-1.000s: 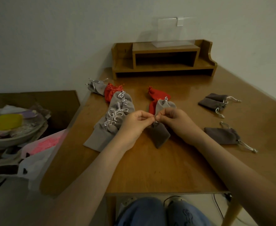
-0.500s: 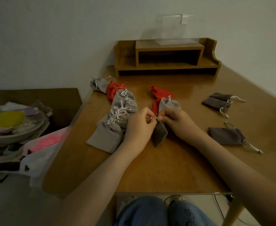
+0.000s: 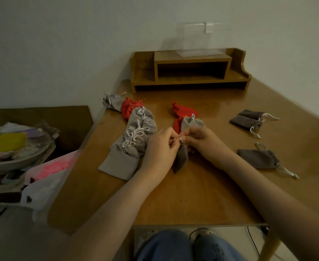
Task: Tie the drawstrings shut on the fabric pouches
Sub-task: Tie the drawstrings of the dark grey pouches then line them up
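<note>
Left grip (image 3: 160, 147): we pinch the drawstring (image 3: 176, 139).
Right grip (image 3: 202, 140): pinching the same drawstring.
Pouch (image 3: 181, 160): dark grey, below both, over the counter (image 3: 192, 194).

A home room: wooden desk (image 3: 202, 194), desktop shelf (image 3: 190, 59).

The dark grey pouch (image 3: 181, 159) I hold is soft matt cloth, velvety I think, though the light is dim. Its drawstring (image 3: 176, 138) is pale, faintly shiny cord. The light grey pouches (image 3: 121, 161) and red pouches (image 3: 184, 110) look like matt cloth too. My table (image 3: 192, 194) is glossy varnished wood, the shelf (image 3: 192, 59) duller wood, the stand (image 3: 198, 36) clear plastic.
</note>
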The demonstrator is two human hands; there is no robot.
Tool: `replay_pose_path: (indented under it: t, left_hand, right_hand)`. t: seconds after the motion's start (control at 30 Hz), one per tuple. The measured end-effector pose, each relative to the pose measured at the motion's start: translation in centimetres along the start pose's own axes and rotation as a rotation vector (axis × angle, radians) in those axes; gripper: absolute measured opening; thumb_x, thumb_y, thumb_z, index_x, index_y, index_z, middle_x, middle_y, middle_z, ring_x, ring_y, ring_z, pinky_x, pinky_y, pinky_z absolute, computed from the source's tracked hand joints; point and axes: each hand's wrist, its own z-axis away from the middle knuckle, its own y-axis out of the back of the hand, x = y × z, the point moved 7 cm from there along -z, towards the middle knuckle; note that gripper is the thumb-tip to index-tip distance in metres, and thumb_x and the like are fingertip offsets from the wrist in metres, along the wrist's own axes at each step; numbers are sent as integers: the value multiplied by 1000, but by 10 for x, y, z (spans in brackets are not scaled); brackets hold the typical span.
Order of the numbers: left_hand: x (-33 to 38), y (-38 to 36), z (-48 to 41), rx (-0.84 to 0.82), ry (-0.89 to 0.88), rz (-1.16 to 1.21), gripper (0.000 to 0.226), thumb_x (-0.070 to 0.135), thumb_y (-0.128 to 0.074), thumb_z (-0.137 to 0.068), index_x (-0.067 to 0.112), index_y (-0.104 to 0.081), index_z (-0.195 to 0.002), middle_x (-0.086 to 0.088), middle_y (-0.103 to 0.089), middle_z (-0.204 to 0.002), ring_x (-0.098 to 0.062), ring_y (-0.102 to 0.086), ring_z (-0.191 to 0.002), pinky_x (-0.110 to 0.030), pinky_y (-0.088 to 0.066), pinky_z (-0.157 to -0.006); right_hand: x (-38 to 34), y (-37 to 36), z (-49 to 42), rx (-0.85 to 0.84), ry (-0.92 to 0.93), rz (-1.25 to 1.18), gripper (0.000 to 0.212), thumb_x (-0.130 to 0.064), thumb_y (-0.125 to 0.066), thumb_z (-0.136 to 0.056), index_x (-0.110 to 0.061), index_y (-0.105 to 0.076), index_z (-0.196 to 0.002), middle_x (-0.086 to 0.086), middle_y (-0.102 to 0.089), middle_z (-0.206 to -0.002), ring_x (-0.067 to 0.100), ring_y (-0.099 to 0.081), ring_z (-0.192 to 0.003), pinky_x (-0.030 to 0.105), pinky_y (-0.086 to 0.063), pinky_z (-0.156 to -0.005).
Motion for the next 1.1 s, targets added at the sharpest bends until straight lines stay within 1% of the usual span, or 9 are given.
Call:
replay_pose_path:
  t: [0.3, 0.4, 0.5, 0.63, 0.7, 0.77, 0.83, 0.93, 1.1]
  left_hand:
    - [-1, -4, -1, -33, -6, -2, 4, 14, -57, -94, 13, -61, -94, 8, -54, -82, -13, -56, -81, -21, -43, -66]
    - [-5, -1, -1, -3, 82, 52, 9, 18, -58, -94, 16, -53, -101, 7, -55, -87, -10, -55, -84, -16, -44, -69]
    - [-13, 3, -2, 46, 176, 94, 20, 24, -65, -89, 20, -45, -92, 4, -53, -85, -9, -53, -79, -13, -42, -64]
    - [-18, 1, -4, 42, 166, 27, 14, 31, -63, -89, 19, -57, -90, 1, -49, -98, -17, -54, -92, -19, -40, -74]
    - [-15, 2, -4, 53, 135, 42, 12, 28, -62, -91, 16, -62, -91, 4, -48, -97, -16, -54, -92, -23, -43, -78]
    - [-13, 4, -3, 67, 116, 44, 10, 26, -61, -92, 18, -60, -85, 7, -47, -92, -13, -53, -88, -18, -40, -75]
    - [-13, 6, -2, 85, 100, 23, 15, 23, -60, -92, 19, -55, -79, 10, -45, -85, -12, -50, -84, -13, -35, -68]
    - [-11, 5, -2, 96, 58, -47, 19, 19, -58, -94, 18, -50, -76, 8, -43, -84, -13, -47, -79, -16, -31, -65]
    - [-7, 6, -3, 118, -18, -132, 15, 10, -54, -94, 12, -53, -79, 3, -44, -89, -16, -46, -81, -23, -32, -69]
  right_hand:
    - [-4, 3, 3, 142, 55, 172, 6, -13, -55, -94, -16, -58, -89, -5, -62, -88, 6, -60, -78, 11, -49, -67]
    - [-7, 2, 4, 121, 75, 143, 5, -8, -54, -94, -7, -59, -94, -2, -61, -85, -2, -58, -71, 10, -48, -64]
    - [-12, 1, 7, 80, 115, 98, 10, -4, -51, -95, 1, -59, -98, -1, -58, -79, -8, -54, -62, 8, -44, -61]
    - [-14, 1, 8, 82, 131, 24, 12, -5, -49, -96, 2, -59, -97, -1, -56, -75, -7, -53, -60, 8, -44, -61]
    - [-13, 0, 8, 76, 122, 0, 13, -6, -49, -96, 3, -58, -97, -2, -56, -75, -8, -53, -59, 8, -44, -61]
    - [-12, 0, 7, 70, 114, -3, 13, -6, -49, -96, 3, -58, -98, -2, -56, -75, -8, -54, -60, 9, -44, -61]
    - [-9, 1, 5, 97, 106, 7, 11, -7, -51, -96, 1, -58, -97, 3, -59, -79, -2, -58, -65, 12, -47, -63]
    - [-1, 8, 2, 204, 75, 85, 8, -10, -55, -92, -3, -58, -94, 13, -62, -88, 20, -62, -80, 29, -50, -72]
    - [2, 15, 1, 312, 74, 200, 3, -10, -57, -88, -8, -56, -86, 6, -58, -81, 13, -52, -70, 16, -39, -58]
